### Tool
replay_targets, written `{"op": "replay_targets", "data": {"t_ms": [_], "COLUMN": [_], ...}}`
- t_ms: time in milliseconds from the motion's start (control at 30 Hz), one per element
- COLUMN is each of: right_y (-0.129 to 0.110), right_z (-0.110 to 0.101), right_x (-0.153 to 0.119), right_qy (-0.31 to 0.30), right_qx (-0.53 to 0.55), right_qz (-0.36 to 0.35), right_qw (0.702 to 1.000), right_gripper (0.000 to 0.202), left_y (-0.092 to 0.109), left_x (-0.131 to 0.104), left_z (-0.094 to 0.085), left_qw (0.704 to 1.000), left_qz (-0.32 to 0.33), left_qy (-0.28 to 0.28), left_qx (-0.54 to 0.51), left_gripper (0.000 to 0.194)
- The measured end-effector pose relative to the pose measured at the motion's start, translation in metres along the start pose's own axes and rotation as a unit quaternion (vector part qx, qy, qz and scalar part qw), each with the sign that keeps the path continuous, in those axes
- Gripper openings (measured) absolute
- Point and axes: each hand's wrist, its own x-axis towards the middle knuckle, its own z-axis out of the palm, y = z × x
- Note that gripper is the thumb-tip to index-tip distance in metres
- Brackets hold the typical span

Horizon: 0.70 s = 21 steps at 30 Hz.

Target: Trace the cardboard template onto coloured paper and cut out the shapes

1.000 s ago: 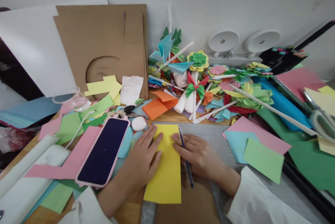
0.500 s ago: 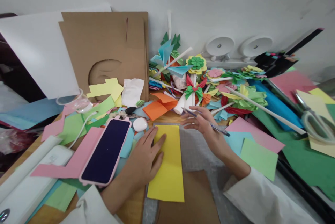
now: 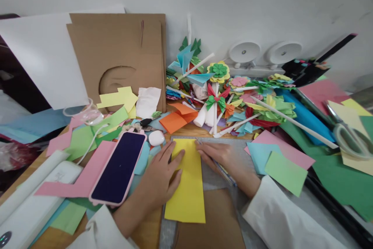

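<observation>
A long yellow paper strip (image 3: 186, 194) lies upright in front of me, over a grey mat (image 3: 210, 179) and a piece of brown cardboard (image 3: 211, 222). Flat on its left side rests my left hand (image 3: 160, 177), fingers and thumb spread. At the strip's upper right edge is my right hand (image 3: 224, 159), its fingertips touching or nearly touching the corner. A pen (image 3: 225, 173) is held in that hand, slanting down and to the right beneath the fingers; its tip is hard to make out.
Left of the paper lie a phone (image 3: 119, 169), a white round case (image 3: 156, 138) and coloured scraps. Paper flowers and white sticks (image 3: 217, 97) are heaped along the wall, near cardboard sheets (image 3: 116, 47). Scissors (image 3: 348, 134) and green paper (image 3: 344, 179) sit at right.
My right hand has come down and left from above the mat to the strip's upper right edge, carrying the pen. My left hand stays put on the paper.
</observation>
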Motion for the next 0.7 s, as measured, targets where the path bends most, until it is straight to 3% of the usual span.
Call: {"op": "replay_targets", "data": {"t_ms": [133, 333, 700], "right_y": [-0.003, -0.0072, -0.0097], "right_z": [0.0008, 0.0, 0.0016], "right_x": [-0.0057, -0.0063, -0.0085], "right_qy": [-0.028, -0.037, -0.052], "right_qx": [-0.075, -0.096, -0.146], "right_qz": [-0.063, -0.073, -0.085], "right_qw": [0.995, 0.992, 0.984], "right_gripper": [0.021, 0.016, 0.012], "left_y": [0.0009, 0.0008, 0.0015], "left_x": [0.0002, -0.0001, -0.0001], "left_z": [-0.0013, -0.0003, -0.0015], "left_qw": [1.0, 1.0, 1.0], "left_qz": [-0.002, 0.004, 0.011], "left_qy": [-0.002, 0.013, -0.011], "left_qx": [-0.004, -0.01, -0.001], "left_gripper": [0.047, 0.047, 0.049]}}
